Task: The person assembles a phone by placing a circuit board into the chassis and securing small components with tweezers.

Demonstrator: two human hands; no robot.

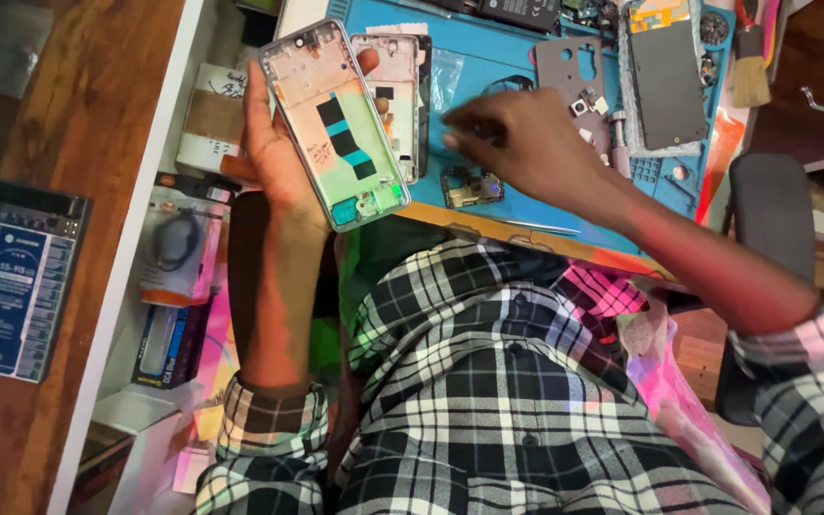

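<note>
My left hand [274, 157] holds up an opened phone frame [334, 124], its inner side facing me with a black and teal flex strip and green patches. A second phone frame [401, 95] sits just behind it, partly hidden, and the same hand seems to hold it too. My right hand [517, 143] hovers over the blue repair mat [488, 67], fingers pinched together near a clear plastic piece; whether it grips anything is hidden by blur. A small black bracket part [472, 187] lies on the mat under that hand.
On the mat lie a grey back plate [566, 65], a dark phone panel [668, 84], a brush [751, 67], small parts and tweezers [538, 227]. An open drawer at left holds packaged items [175, 243]. A dark blue device [13, 277] rests on the wooden surface.
</note>
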